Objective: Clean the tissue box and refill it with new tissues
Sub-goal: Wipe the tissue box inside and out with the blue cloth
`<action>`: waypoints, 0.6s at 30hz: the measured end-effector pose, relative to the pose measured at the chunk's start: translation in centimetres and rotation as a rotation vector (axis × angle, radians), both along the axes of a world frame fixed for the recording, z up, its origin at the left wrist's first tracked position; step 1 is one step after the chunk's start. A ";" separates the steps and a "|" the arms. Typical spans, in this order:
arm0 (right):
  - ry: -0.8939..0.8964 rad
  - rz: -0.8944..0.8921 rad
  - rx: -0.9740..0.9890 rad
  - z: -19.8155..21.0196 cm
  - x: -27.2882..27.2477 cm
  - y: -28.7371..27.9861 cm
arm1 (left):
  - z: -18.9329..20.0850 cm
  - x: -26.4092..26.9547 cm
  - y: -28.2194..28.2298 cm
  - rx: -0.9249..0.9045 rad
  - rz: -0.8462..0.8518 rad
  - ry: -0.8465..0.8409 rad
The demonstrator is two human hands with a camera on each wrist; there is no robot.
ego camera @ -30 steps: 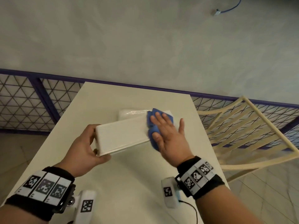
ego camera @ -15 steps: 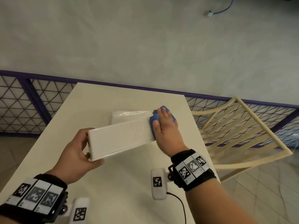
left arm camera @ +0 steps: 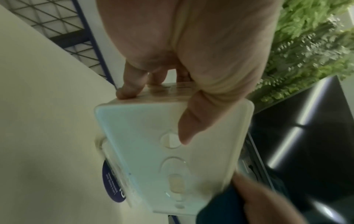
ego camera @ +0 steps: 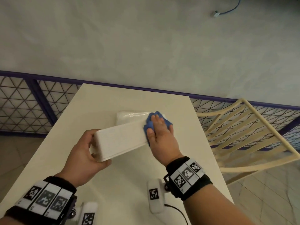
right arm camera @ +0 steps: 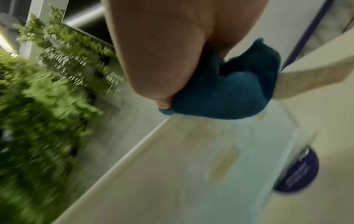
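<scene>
Your left hand [ego camera: 84,153] grips the near end of the white tissue box [ego camera: 120,140], fingers curled round the far side, thumb on the near face. In the left wrist view the thumb [left arm camera: 189,125] lies flat on the box [left arm camera: 168,159] next to a round recess, and the fingertips [left arm camera: 126,91] press the opposite edge. The box is lifted and tilted above the cream table [ego camera: 129,184], long axis running from near left up to far right

Your right hand [ego camera: 159,135] lies on the box's far end with straight fingers, pressing a blue cloth [ego camera: 151,125] flat against it. The cloth bunches out past the fingers on both sides. In the right wrist view the cloth [right arm camera: 229,94] sits between your palm and the box surface [right arm camera: 191,174]; that view is blurred, so I can't read the finger pose there

Behind the box, a clear-wrapped tissue pack [ego camera: 129,116] lies flat on the table, partly hidden by box and cloth. The wrist views show a round purple label [left arm camera: 113,183] on it under the box

A cream slatted chair [ego camera: 243,135] stands just right of the table. A purple-framed mesh railing [ego camera: 24,103] runs behind. A blue cable with a plug [ego camera: 215,13] lies on the floor beyond. There's greenery [right arm camera: 47,91] in both wrist views
</scene>
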State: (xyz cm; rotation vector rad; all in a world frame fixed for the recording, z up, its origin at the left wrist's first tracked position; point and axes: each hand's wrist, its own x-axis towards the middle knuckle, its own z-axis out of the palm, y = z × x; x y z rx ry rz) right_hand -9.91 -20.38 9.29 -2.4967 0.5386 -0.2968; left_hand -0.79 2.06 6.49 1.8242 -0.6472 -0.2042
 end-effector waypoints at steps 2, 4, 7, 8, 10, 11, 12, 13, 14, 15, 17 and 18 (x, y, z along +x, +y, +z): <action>-0.038 0.152 -0.022 -0.1 0.2 4.0 | 0.1 0.1 -0.4 0.005 0.013 -0.025; -0.054 0.298 -0.025 -0.1 -0.3 6.7 | 0.1 -0.1 -0.6 -0.007 0.026 -0.018; -0.039 0.365 -0.052 -0.4 -0.7 4.8 | 0.1 -0.3 -0.5 -0.004 0.033 0.007; -0.038 0.308 -0.046 -0.9 -0.7 3.1 | 0.2 -0.4 -0.4 -0.001 0.032 0.001; -0.016 0.092 0.007 -1.4 -0.6 -0.4 | 0.2 -0.6 -0.4 0.033 0.027 -0.029; -0.011 -0.002 0.048 -1.4 -0.4 -1.6 | 0.3 -0.7 -0.5 0.053 0.023 -0.050; -0.019 -0.053 0.089 -1.5 -0.2 -1.9 | 0.3 -0.6 -0.6 0.067 0.021 -0.070; -0.043 -0.050 0.120 -1.2 0.1 -1.1 | 0.3 -0.5 -0.7 0.074 0.019 -0.084; -0.078 0.006 0.132 -1.0 0.3 0.5 | 0.3 -0.6 -0.9 0.079 0.011 -0.093; -0.121 0.101 0.129 -0.6 0.4 2.6 | 0.4 -0.6 -1.1 0.082 -0.002 -0.088; -0.170 0.284 0.104 0.5 0.0 6.8 | 0.7 -1.0 -1.6 0.058 -0.019 -0.046; -0.167 0.343 0.075 0.8 -0.2 7.7 | 0.7 -1.2 -1.7 0.023 -0.019 -0.021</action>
